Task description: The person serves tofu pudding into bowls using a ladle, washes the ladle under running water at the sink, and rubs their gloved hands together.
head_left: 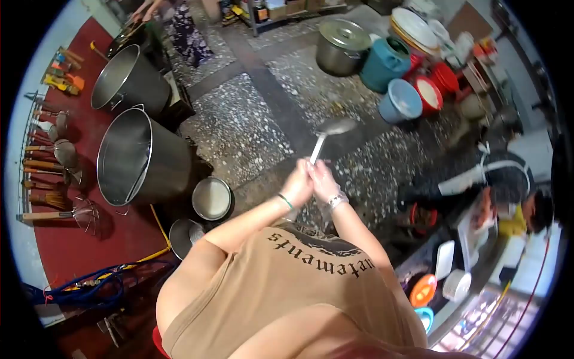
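Observation:
In the head view, my left hand (297, 185) and my right hand (324, 183) are pressed together in front of my body. Both are closed around the handle end of a large metal ladle (338, 125). Its pale handle points away from me, and the shallow bowl is over the floor at the far end. A dark green band circles my left wrist. My right hand seems to be in a thin clear glove, with a band at the wrist. The lower end of the handle is hidden by my fingers.
Two tall steel pots (149, 161) stand left, near a small pot of pale liquid (212, 198). Strainers and brushes (60, 155) hang on the left wall. A lidded pot (344, 48) and a blue bucket (400, 102) stand ahead. Another person (505, 170) works at the right.

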`<state>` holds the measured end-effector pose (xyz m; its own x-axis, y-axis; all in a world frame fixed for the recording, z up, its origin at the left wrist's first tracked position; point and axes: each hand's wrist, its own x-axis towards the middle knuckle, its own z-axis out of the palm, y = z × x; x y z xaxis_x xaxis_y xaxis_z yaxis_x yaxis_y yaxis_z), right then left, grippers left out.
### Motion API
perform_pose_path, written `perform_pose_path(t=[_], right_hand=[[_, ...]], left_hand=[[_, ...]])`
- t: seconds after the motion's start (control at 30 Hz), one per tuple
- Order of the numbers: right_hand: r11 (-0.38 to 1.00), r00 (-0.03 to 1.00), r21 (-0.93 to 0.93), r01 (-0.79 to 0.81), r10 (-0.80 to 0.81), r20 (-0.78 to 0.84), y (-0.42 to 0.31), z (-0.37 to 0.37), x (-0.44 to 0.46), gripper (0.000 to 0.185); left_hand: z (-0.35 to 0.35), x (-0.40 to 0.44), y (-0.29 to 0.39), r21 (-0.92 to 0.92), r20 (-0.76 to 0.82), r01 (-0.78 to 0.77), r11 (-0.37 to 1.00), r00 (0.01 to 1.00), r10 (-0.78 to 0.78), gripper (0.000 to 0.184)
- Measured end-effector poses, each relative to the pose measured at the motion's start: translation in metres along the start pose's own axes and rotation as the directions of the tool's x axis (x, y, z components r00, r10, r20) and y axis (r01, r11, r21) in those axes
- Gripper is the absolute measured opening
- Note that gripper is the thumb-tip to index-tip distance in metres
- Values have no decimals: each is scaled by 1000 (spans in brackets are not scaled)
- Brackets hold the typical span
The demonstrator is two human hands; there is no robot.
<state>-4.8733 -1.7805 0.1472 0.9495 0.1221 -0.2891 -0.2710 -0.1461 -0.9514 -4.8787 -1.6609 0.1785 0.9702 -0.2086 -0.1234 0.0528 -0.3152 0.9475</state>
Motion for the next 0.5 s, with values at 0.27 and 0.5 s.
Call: perform_pose_path(t=[0.27, 0.5], right_hand=[[944, 920, -166, 285, -318, -228, -119, -162, 188, 18], [82, 694, -993, 82, 711, 116, 70, -398, 368, 32]], left_hand=[[-44, 190, 56, 131, 50, -157, 979, 987, 152, 58], [-128, 302, -35, 51, -468, 333, 942, 841, -272, 60]])
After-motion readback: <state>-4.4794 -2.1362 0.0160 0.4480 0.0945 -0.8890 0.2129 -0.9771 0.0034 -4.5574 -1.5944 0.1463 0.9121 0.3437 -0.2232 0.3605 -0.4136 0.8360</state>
